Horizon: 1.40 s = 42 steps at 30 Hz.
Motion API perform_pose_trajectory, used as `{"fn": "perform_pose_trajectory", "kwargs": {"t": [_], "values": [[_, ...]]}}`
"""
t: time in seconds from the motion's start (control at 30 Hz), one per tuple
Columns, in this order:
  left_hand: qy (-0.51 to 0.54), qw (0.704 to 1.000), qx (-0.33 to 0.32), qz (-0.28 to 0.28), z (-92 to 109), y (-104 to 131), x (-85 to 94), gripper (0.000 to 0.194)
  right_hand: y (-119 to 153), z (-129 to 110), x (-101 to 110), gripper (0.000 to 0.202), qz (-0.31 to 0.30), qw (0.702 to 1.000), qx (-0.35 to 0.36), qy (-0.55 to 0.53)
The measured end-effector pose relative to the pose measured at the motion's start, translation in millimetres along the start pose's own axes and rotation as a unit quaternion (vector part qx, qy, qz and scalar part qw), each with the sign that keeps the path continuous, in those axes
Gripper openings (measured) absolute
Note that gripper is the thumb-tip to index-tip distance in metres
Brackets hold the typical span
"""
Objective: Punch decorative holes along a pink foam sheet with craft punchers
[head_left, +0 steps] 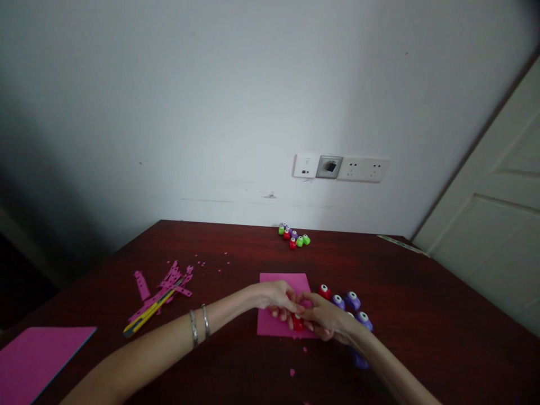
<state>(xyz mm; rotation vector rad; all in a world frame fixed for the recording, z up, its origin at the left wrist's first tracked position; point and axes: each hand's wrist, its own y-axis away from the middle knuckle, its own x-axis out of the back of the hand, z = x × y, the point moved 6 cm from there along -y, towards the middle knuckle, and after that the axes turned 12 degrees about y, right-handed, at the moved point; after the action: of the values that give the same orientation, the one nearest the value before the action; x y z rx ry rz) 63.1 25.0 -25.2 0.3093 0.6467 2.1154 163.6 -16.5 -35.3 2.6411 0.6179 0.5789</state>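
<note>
Both my hands meet over a pink foam or paper sheet (268,323) on the dark red table. Between them is a small red craft punch (297,323), partly covered by fingers. My left hand (276,297) is closed, its thumb and fingers against the punch from the left. My right hand (327,316) is closed around its other side. A bit of pink shows between the hands; whether it is a loose strip I cannot tell. Beside my right hand stand a red punch (324,291) and several purple punches (352,300), some partly hidden by my wrist.
A yellow utility knife (152,311) lies on punched pink scraps (141,286) at the left. Another pink sheet (46,360) is at the near left corner. Several small punches (292,243) stand near the wall. Tiny pink cut-outs (292,372) are scattered about. Sockets (363,169) are on the wall.
</note>
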Motion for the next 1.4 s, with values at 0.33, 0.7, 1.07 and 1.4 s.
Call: {"fn": "perform_pose_trajectory", "kwargs": {"t": [0.33,0.7,1.07,1.4], "values": [[0.012,1.0,0.015,-0.01,0.2,-4.0,-0.1,0.04,-2.1,1.2,-2.1,0.021,-0.007,0.999,0.026,-0.038],[-0.009,1.0,0.013,0.024,3.1,1.5,-3.7,0.033,-5.4,3.1,-1.7,0.031,0.007,1.0,0.005,-0.01],[-0.08,0.997,0.018,0.013,11.1,4.2,-5.4,0.027,-0.3,-1.8,-0.7,0.022,0.0,0.999,0.042,0.019],[-0.202,0.973,-0.107,0.02,42.4,13.6,14.9,0.035,8.3,-15.1,4.3,0.013,0.049,0.991,0.042,0.114]]}}
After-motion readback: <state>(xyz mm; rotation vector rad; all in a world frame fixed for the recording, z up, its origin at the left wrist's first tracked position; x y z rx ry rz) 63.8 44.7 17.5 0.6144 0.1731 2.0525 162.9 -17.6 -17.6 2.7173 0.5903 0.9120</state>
